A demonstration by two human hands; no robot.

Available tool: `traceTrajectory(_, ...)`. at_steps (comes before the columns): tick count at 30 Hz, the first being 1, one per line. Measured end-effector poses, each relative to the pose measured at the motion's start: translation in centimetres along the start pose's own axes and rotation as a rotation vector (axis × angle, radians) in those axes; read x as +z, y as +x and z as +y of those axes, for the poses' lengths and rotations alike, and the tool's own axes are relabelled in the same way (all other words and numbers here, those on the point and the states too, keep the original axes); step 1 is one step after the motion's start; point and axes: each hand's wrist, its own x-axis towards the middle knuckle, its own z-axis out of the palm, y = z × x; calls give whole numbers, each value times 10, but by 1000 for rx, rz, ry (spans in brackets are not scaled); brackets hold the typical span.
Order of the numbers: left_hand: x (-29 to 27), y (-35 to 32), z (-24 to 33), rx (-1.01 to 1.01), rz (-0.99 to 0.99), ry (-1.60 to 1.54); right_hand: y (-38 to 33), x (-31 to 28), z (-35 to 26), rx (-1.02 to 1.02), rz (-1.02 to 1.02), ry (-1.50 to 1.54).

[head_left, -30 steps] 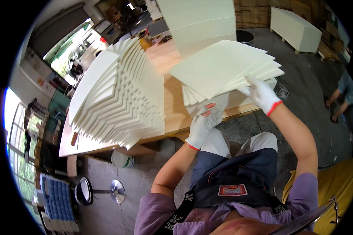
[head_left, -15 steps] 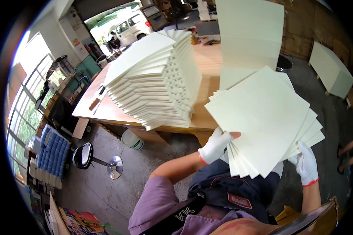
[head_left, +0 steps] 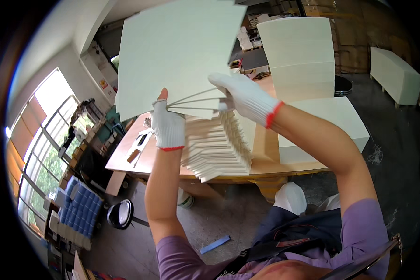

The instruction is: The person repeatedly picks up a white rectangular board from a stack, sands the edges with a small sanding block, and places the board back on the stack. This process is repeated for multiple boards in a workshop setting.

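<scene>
on a pale wood-grained table point(head_left: 265, 148) in a workshop, a stack of boards point(head_left: 217, 156) stood toward the left and a low block of white boards point(head_left: 324, 116) toward the right, with a taller white block point(head_left: 299, 49) behind it. the floor point(head_left: 147, 249) was grey and scuffed, and a blue strip point(head_left: 215, 244) lay on it. along the left ran a barred window point(head_left: 46, 128); near it were a blue quilted pad point(head_left: 81, 200) and a stool with a dark, shiny seat point(head_left: 120, 214). a wood-handled tool point(head_left: 134, 155) rested near the table's left end.

the white sheets point(head_left: 182, 53) were raised above the stack, covering its top from view, so whether they touched it could not be told. they were flat, smooth and matt, straight-edged, slightly out of line at the corners, and their thin lower edges spread like a fan. the stack's edges made close, zigzag ridges.

the left hand point(head_left: 169, 123), in a ribbed white knit glove with a red cuff, was closed on the sheets' lower edge, its bare thumb against their face. the right hand point(head_left: 247, 95), gloved alike, was half curled about the fanned edges; how firmly it gripped could not be told.
</scene>
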Motion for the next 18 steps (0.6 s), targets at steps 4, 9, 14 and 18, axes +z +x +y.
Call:
traceTrajectory(4, -10, 35, -18, -165, 219, 35, 73, -26, 34, 84, 22, 9)
traceTrajectory(9, -27, 38, -26, -319, 308, -98, 29, -24, 21, 324, 6, 156)
traceTrajectory(14, -35, 40, -33, -224, 313, -77, -62, -58, 39, 444, -249, 66)
traceTrajectory(18, -35, 42, -27, -272, 281, -50, -125, -78, 38, 671, -196, 117)
